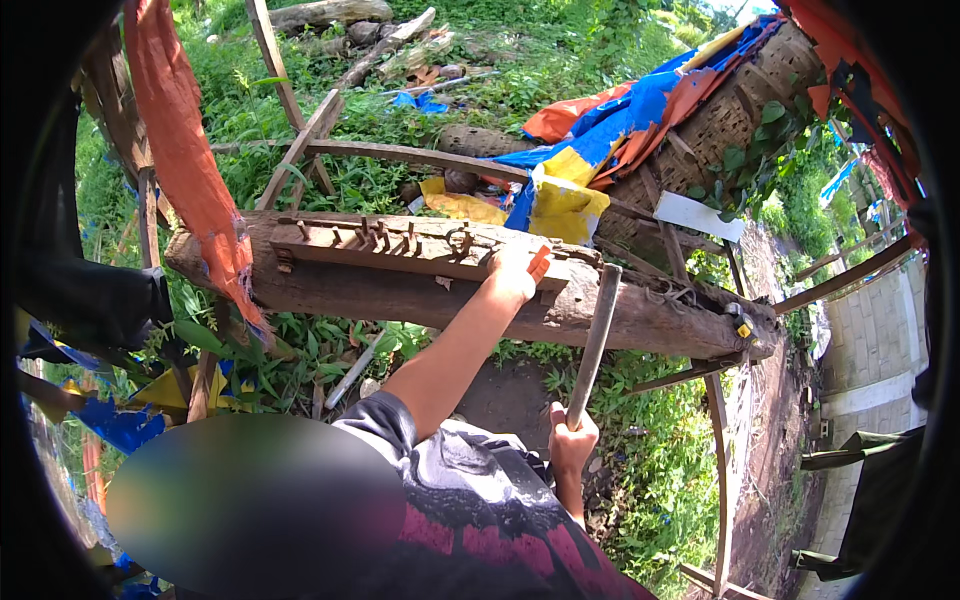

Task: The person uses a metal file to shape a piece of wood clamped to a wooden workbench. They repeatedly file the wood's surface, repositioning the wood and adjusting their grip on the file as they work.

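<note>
A thick weathered log [400, 295] lies crosswise on supports above grass. A brown plank [400, 245] studded with several upright nails rests on top of it. My left hand [513, 272] reaches out to the plank's right end, fingers closed on a small orange piece [540, 260]. Lower down, my right hand [572, 440] grips the bottom of a long dark handle [595, 340] that slants up to the log's edge. The handle's upper end is hard to make out.
A torn orange cloth [190, 160] hangs at the left. Blue, yellow and orange tarps [590, 150] drape over a woven bamboo structure [720, 120] at the back right. Wooden poles [300, 140] cross behind the log. Grass grows all around, and a paved strip [880, 340] runs at the right.
</note>
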`<state>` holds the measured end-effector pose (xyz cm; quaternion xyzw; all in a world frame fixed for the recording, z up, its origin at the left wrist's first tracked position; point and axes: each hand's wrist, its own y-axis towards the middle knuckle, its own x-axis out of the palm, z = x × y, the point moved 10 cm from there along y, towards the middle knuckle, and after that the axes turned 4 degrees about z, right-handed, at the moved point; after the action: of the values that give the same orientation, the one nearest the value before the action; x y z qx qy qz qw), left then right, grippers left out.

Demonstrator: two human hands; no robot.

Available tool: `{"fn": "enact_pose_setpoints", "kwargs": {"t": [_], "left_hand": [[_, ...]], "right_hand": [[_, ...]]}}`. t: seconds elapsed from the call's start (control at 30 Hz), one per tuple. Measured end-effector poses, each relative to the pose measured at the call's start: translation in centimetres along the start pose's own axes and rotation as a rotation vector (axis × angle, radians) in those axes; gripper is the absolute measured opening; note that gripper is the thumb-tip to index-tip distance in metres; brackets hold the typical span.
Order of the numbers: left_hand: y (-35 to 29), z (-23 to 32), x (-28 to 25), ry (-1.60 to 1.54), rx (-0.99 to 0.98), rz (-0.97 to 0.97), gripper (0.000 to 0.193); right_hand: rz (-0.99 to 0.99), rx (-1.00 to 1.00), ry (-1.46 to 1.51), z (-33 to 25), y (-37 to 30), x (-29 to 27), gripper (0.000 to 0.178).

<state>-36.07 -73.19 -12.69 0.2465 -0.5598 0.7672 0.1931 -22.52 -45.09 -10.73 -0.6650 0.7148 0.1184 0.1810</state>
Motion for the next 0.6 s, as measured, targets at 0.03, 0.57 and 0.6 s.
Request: {"fn": "enact_pose_setpoints", "kwargs": {"t": [0.03,0.57,0.6], "left_hand": [[-0.6,-0.2,-0.1,0.033,0.0,-0.016,0.015],[-26.5,29.1,-9.3,0.76,1.155,-0.425,0.077],[-31.2,32.5,-7.6,0.654,1.339,-0.606,0.074]], "right_hand": [[-0.002,0.006,0.008,-0.1,0.1,0.1,0.029],[-0.04,0.061,-0.028,1.9,0.9,0.6,0.031],[-0.028,0.057,0.003,2.1,1.0,0.6,0.031]]}}
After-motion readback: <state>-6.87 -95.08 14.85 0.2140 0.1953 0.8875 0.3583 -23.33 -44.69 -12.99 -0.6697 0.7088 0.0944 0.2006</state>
